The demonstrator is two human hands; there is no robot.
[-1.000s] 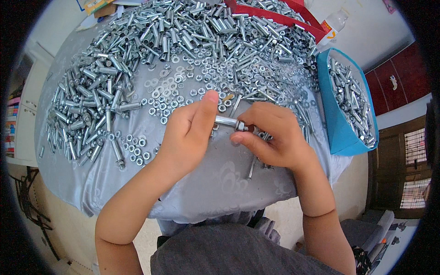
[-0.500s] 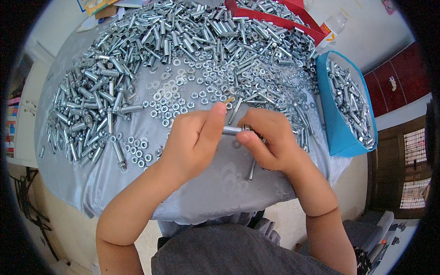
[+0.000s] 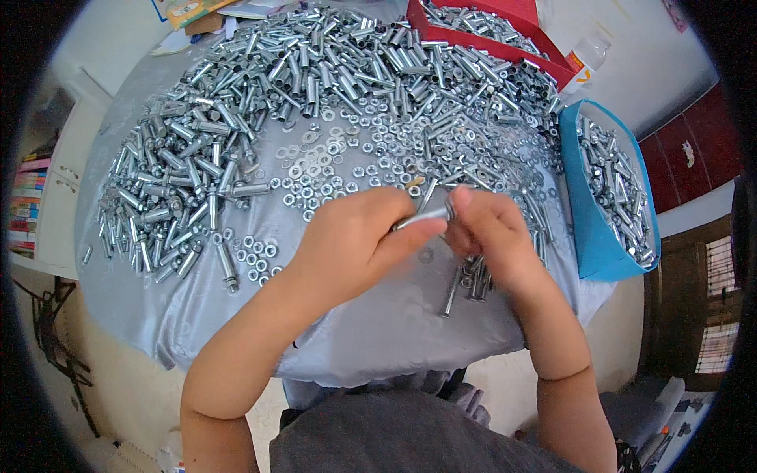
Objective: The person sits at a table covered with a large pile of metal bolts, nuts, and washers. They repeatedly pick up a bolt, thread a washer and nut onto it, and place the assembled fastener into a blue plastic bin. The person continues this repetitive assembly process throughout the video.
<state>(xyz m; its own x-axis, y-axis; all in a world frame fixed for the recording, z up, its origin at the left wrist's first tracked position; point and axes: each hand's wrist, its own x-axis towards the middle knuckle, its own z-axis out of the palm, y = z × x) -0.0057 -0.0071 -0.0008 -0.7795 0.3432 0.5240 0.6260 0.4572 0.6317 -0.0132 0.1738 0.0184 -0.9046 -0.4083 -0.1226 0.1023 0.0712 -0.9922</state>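
My left hand [image 3: 359, 240] is closed around a shiny metal sleeve [image 3: 426, 218], its thumb lying along it. The sleeve tilts up toward the right. At its right end my right hand [image 3: 495, 236] is closed, thumb and fingers pinching that end; a small part there is partly hidden and slightly blurred. Beneath my right hand, several long bolts [image 3: 449, 296] lie on the cloth. Just beyond both hands are loose hex nuts [image 3: 322, 189] and flat washers [image 3: 311, 162].
A large heap of metal sleeves [image 3: 315, 63] spreads across the far side of the cloth-covered table [image 3: 378, 339]. Assembled anchor bolts [image 3: 173, 181] are piled at left. A blue bin [image 3: 587, 236] of bolts stands right, a red box [image 3: 544, 59] and plastic bottle [image 3: 587, 55] far right.
My left thumb has come down from upright onto the sleeve, which now tilts up to the right. My right hand has turned, its fingers higher. The whole view has shifted slightly.
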